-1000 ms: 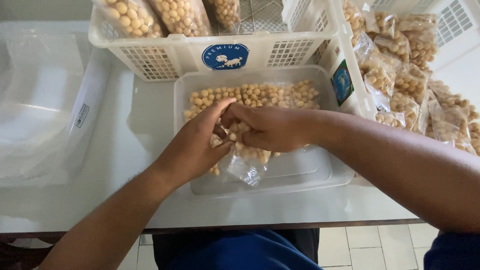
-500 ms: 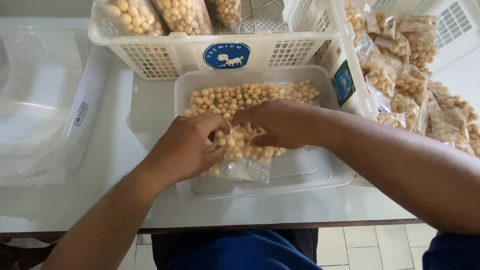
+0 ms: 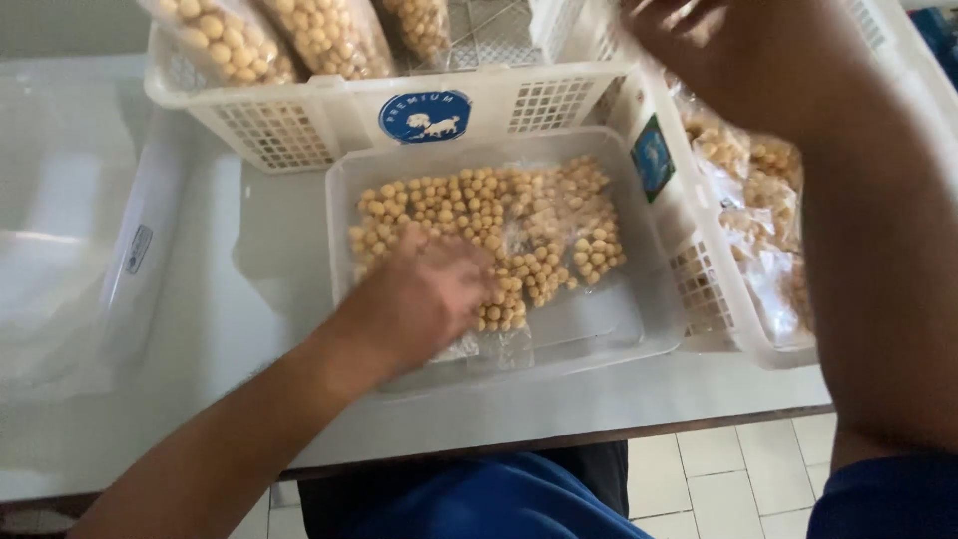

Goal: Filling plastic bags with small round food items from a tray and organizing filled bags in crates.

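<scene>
Left hand: the left hand (image 3: pixel 424 299) lies palm down in the shallow clear tray (image 3: pixel 639 319), fingers spread over the near edge of the loose heap of small round tan snack balls (image 3: pixel 499 225); I cannot tell whether it is pinching anything beneath it.

Right hand: the right hand (image 3: pixel 743 55) is raised high, up and to the right of the left hand, above the side basket; it is blurred and its fingers run out of view, so whether it is clenched or released cannot be told.

Plastic bag: a crumpled clear plastic bag (image 3: pixel 499 347) lies in the tray just beside and partly under the left hand's fingers, with a few balls on it.

Snack balls: they spread across the far half of the tray, beyond and to the right of the left hand, touching its fingertips.

Far basket: a white lattice basket (image 3: pixel 299 125) stands beyond the tray, holding filled bags of the same balls (image 3: pixel 329 35).

Side basket: a second white basket (image 3: pixel 714 289) sits right of the tray, beneath the right hand, stacked with filled bags (image 3: pixel 758 180).

Table: the white table (image 3: pixel 230 299) carries tray and baskets; clear plastic sheeting (image 3: pixel 60 279) lies well left of the left hand.

Doing it well: in my judgement, the bag's mouth wants holding open flat against the tray floor, and balls swept in gently so none scatter over the rim.
</scene>
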